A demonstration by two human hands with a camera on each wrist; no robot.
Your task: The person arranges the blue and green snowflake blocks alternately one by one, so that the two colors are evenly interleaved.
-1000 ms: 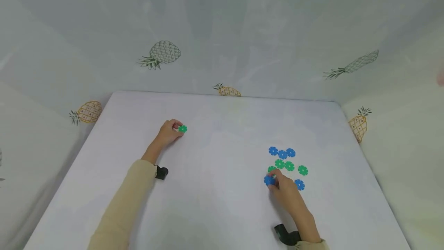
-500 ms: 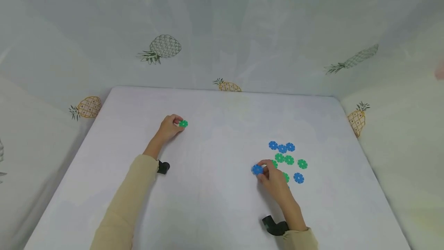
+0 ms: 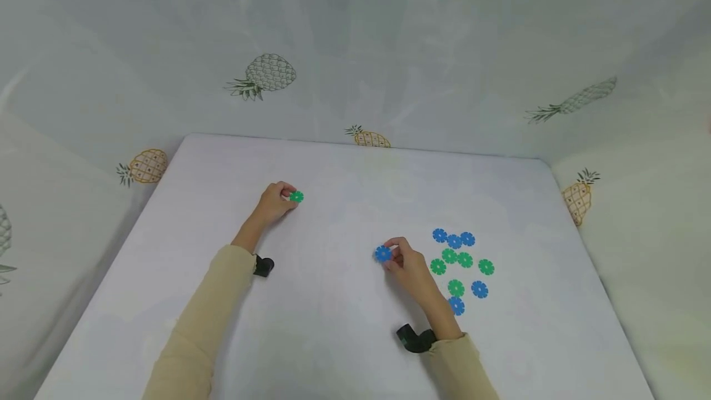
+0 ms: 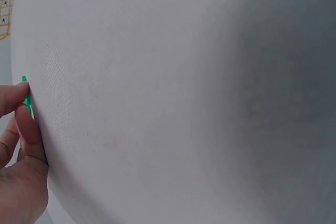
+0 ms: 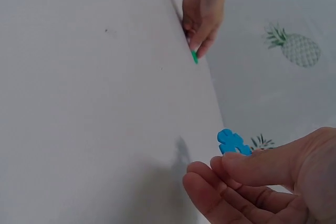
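Observation:
Far left on the white table, my left hand [image 3: 273, 204] pinches a green snowflake disc [image 3: 297, 197] at its edge, between thumb and fingers. Only a thin green sliver of that disc [image 4: 24, 79] shows in the left wrist view. Near the middle of the table my right hand [image 3: 412, 269] pinches a blue snowflake disc [image 3: 382, 254] between thumb and forefinger. In the right wrist view this blue disc [image 5: 231, 141] is held up off the surface. To the right of my right hand lie several loose discs, green ones [image 3: 449, 256] and blue ones [image 3: 454, 241].
The white tabletop [image 3: 333, 301] has a far edge against a hanging cloth [image 3: 433, 79] printed with pineapples. A dark camera mount [image 3: 416, 339] sits at my right wrist, and another mount [image 3: 263, 266] at my left. One blue disc [image 3: 456, 305] lies close to my right forearm.
My right hand has carried the blue disc leftward and away from the loose discs, uncovering some of them. My left hand holds the green disc in nearly the same place.

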